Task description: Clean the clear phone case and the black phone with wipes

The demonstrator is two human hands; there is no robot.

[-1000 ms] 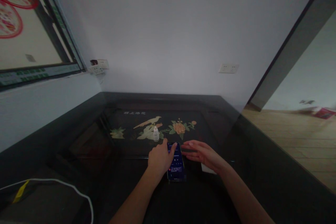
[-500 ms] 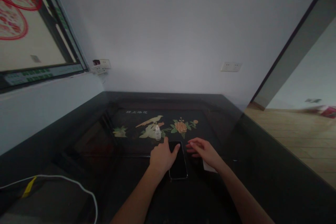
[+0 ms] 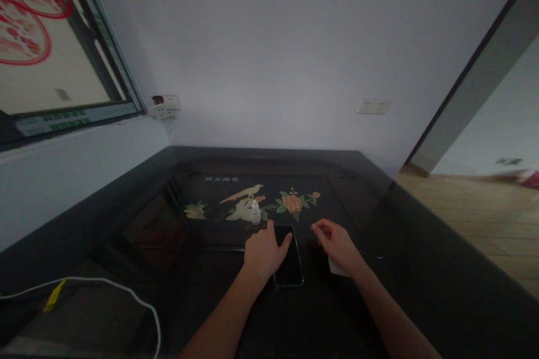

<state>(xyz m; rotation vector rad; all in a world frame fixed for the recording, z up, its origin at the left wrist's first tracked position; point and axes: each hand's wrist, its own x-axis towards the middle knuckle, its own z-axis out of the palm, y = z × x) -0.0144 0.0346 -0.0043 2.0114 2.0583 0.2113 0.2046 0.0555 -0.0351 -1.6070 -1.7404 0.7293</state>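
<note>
Dark glass-topped table (image 3: 421, 269) with inlaid bird-and-flower panel. On it: phone (image 3: 289, 262), small white bottle (image 3: 255, 212), white cable (image 3: 126, 297).

1. Left hand (image 3: 265, 249) rests on the left edge of a flat black smartphone (image 3: 289, 261), screen dark.
2. Right hand (image 3: 337, 244) hovers just right of it, fingers curled.
3. A small white plastic dropper bottle (image 3: 255, 212) stands upright on the dark lacquered table (image 3: 421, 269).

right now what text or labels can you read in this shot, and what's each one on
Nothing reads clearly.
Pale characters on the dark table, above the painted bird: too blurred.
Red circular designs in the window: no legible words.
Green strip on the window frame: too small.
Small white bottle: no readable label.
Phone under the left hand: screen dark.
</note>
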